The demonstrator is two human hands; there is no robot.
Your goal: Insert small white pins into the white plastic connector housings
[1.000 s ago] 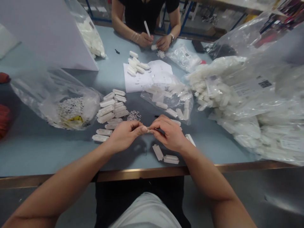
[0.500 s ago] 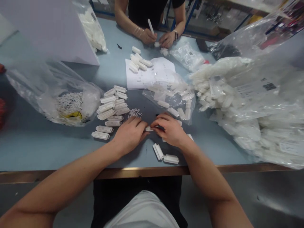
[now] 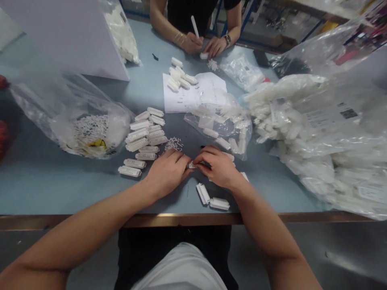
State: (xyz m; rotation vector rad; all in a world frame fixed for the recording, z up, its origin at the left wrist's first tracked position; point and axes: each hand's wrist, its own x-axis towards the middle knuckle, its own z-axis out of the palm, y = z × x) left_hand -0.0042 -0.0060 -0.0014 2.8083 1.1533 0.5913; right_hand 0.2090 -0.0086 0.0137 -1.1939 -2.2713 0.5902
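Observation:
My left hand [image 3: 169, 169] is closed around a small white plastic piece [image 3: 191, 164], of which only a short end shows. At that end, my right hand [image 3: 217, 164] pinches with thumb and forefinger; whether a tiny part sits between them is hidden. A heap of tiny white parts [image 3: 173, 144] lies just beyond my left fingertips. Left of it are several long white plastic housings [image 3: 139, 134], some in rows with rows of small marks. Nearer me, two more white housings [image 3: 203, 193] lie below my right hand, and others are partly covered by it.
A clear bag [image 3: 90, 129] of tiny parts lies at left, and an open bag of white housings [image 3: 223, 141] ahead. Large full bags [image 3: 326, 129] crowd the right. Across the table, a co-worker's hands [image 3: 193, 43] hold a white pen-like tool beside a paper sheet [image 3: 175, 102].
The whole view has shifted slightly. My hands stay together at the white plastic piece, with the right fingers drawn a little closer together. The co-worker's hands have moved slightly.

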